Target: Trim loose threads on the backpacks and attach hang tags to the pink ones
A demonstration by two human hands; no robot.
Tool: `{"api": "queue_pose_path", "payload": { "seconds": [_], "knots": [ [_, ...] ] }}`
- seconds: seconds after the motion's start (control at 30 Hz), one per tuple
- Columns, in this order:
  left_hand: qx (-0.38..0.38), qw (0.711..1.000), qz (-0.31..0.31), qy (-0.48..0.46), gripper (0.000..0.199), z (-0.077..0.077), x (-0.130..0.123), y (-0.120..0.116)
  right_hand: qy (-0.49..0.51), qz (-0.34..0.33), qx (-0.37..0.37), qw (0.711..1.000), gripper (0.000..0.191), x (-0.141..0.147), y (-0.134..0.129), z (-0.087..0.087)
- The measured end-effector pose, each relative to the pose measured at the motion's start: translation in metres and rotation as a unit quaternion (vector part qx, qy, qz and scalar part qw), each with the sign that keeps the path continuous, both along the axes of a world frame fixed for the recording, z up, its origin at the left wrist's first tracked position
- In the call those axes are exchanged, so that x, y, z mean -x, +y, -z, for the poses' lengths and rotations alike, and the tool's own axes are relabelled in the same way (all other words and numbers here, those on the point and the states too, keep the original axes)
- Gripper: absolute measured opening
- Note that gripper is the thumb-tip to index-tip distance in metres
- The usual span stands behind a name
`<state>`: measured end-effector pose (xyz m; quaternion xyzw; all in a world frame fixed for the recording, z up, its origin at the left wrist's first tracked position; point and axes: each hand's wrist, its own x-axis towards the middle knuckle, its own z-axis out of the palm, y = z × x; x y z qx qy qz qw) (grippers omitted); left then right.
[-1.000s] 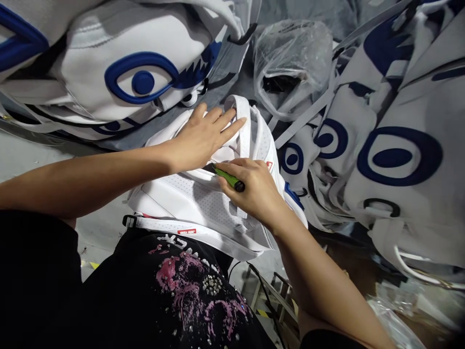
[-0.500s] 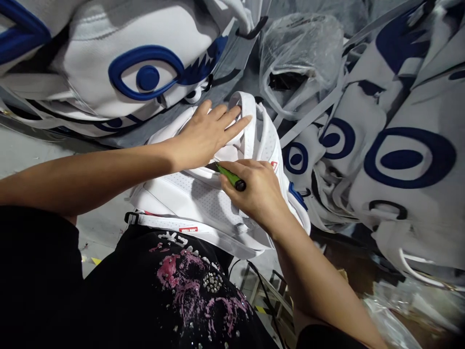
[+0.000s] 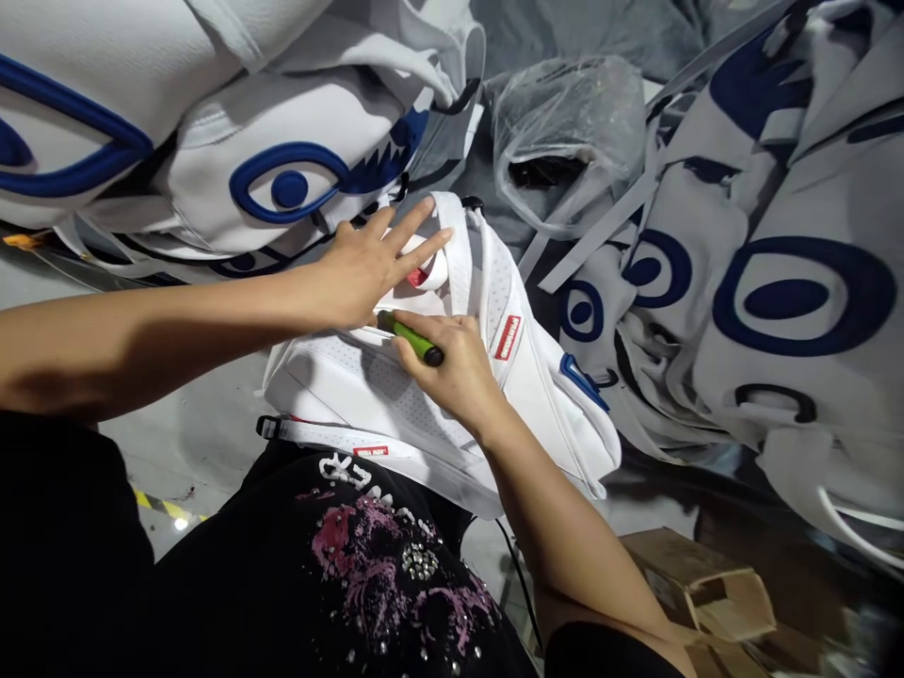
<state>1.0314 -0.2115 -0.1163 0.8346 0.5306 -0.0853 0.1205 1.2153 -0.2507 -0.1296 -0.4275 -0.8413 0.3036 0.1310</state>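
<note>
A white backpack [image 3: 395, 377] lies across my lap, its dotted mesh back panel and straps facing up. My left hand [image 3: 371, 259] rests flat on its upper part, fingers spread towards the white top loop [image 3: 454, 254]. Just right of it, my right hand [image 3: 452, 363] is closed around a green tool with a black end [image 3: 419, 344]. The tool's dark front end points left, at the bag's surface beside my left palm. What it touches there is hidden. A red label [image 3: 508, 338] shows on the strap near my right hand.
Several white bags with blue eye designs [image 3: 288, 188] are heaped at upper left, and more [image 3: 805, 297] at right. A clear plastic bag [image 3: 572, 132] sits behind the backpack. At lower right is an open cardboard box [image 3: 706, 574]; yellow-black tape [image 3: 166, 507] marks the floor.
Both hands have shifted slightly left on the backpack, the right with the green tool still in it. The camera view has moved a little, bringing the cardboard box into sight.
</note>
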Motion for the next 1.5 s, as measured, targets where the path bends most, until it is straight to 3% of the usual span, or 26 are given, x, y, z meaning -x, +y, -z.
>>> {"api": "queue_pose_path", "payload": {
  "seconds": [0.13,0.33,0.6,0.77,1.1,1.27,1.5],
  "knots": [
    [-0.01,1.0,0.005,0.001,0.12,0.004,0.001,0.003,0.009,0.013,0.003,1.0,0.036,0.001,0.001,0.003],
    [0.002,0.997,0.063,-0.036,0.118,0.001,0.02,0.006,-0.006,0.018,-0.001,1.0,0.035,-0.004,0.001,0.001],
    [-0.01,0.997,-0.002,-0.078,0.115,0.009,0.032,0.002,0.017,0.017,0.013,1.0,0.036,-0.001,0.001,-0.001],
    [0.002,0.997,0.006,-0.079,0.115,0.014,0.032,0.006,0.019,0.03,0.009,0.999,0.035,0.015,-0.003,-0.002],
    [0.018,0.995,-0.01,-0.095,0.109,0.009,0.03,0.003,-0.023,0.078,-0.049,0.995,0.032,0.023,-0.011,-0.002],
    [0.011,0.993,0.02,-0.116,0.111,0.017,0.033,0.008,-0.038,0.081,-0.048,0.995,0.032,0.025,-0.012,-0.005],
    [0.027,0.994,0.012,-0.108,0.11,0.015,0.032,0.009,-0.023,0.093,-0.027,0.995,0.033,0.026,-0.01,-0.005]
  ]
}}
